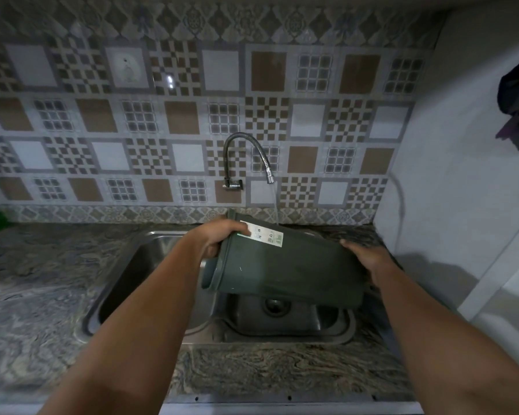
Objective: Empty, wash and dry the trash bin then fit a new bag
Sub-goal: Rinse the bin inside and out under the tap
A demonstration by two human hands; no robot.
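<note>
Fingers of my left hand (222, 236) curl over the rim of the bin (285, 265), gripping it at the open mouth, thumb side tucked underneath; my right hand (369, 259) lies spread against the closed base, fingers fairly straight, pressing rather than clutching. Between them the bin lies on its side, held above the sink (150, 283), mouth to my left, label (264, 235) facing up. Water from the tap (268, 175) falls just behind the upper wall, and I cannot tell whether it strikes the plastic or passes it. This looks like the washing step, so I judge I should roll the bin slowly under the stream, then tip the mouth up to catch water, swirl, and pour towards the drain (274, 305). Wet plastic will likely be slippery, so I would keep the rim grip firm, the base well braced, and the mouth over the basin so nothing splashes onto the worktop (42, 280).
</note>
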